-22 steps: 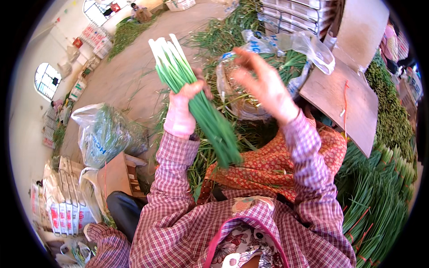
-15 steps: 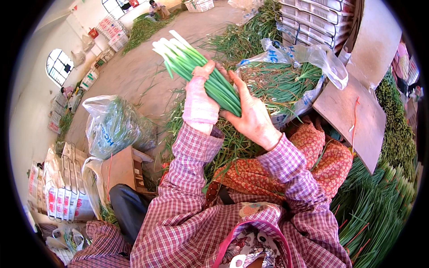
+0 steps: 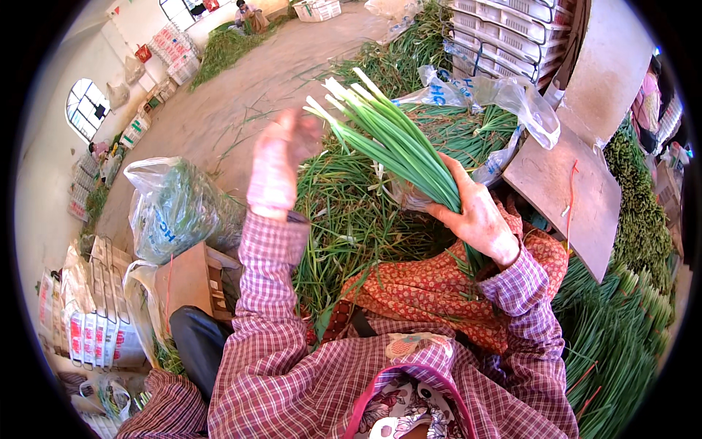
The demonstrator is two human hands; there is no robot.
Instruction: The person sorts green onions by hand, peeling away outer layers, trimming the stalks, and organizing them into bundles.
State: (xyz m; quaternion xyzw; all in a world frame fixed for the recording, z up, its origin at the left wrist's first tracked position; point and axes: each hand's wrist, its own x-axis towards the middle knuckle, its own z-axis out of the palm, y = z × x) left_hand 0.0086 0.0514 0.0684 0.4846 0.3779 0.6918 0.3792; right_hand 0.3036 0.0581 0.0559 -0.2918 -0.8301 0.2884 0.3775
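Observation:
A bunch of scallions [image 3: 406,146] with white root ends and long green leaves lies slanted in my right hand [image 3: 481,218]. The fingers and thumb of that hand wrap round its green part, and the white ends point up and to the left. My left hand [image 3: 281,157], in a pale pink wrist covering, is off the bunch to its left; motion smears its fingers. Below both hands a heap of loose green leaves and trimmings [image 3: 340,208] covers the floor. An opened clear plastic bag [image 3: 537,117] around more scallions lies behind my right hand.
A tilted brown board [image 3: 567,194] stands at the right, with rows of scallions [image 3: 607,344] below it. Stacked white crates [image 3: 504,36] rise at the back right. On the left are a filled plastic bag [image 3: 175,212] and a wire-handled crate [image 3: 110,329]. A person [image 3: 251,16] sits far back.
My left hand has let go of the bunch and swung left. My right hand, with the scallions in it, has moved right and slightly down.

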